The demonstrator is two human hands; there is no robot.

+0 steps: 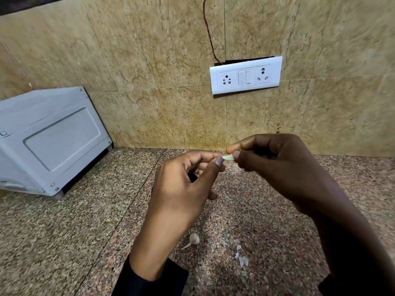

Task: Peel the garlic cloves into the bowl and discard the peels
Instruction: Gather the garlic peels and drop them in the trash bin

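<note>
Spanning the whole lower frame: speckled granite bench (64,242), meeting a tan tiled wall (149,60) behind. Sitting at far left on the bench: white microwave (51,142), well apart from the work. Mounted on the wall, above the hands: white socket plate (245,75), thin wire (210,35) running up from it.

Working mid-air over the bench, near the wall edge: right hand (284,167) and left hand (183,184), both raised, fingertips meeting. Pinching one garlic clove (228,158) between them: right thumb and forefinger clamping the right end, left thumb and forefinger gripping the left end. Neither hand slack, neither holding anything else visible.

Lying on the bench below the hands: leftover garlic stem (192,240), just beside the left wrist. Scattering to its right: a few papery peels (241,256), loose on the bench, not yet binned.

Not showing anywhere in view: the bowl, or any bin.

Step in hand, judging by the grip: peeling a single clove, pale flesh showing, so probably nearly bare. Hard telling whether skin remains on the hidden side.

Next move calling for: stripping any last skin with a thumbnail while holding the clove steady, then carrying the clove to the bowl, wherever sitting off-frame. After that, gathering the loose peels for discarding.
</note>
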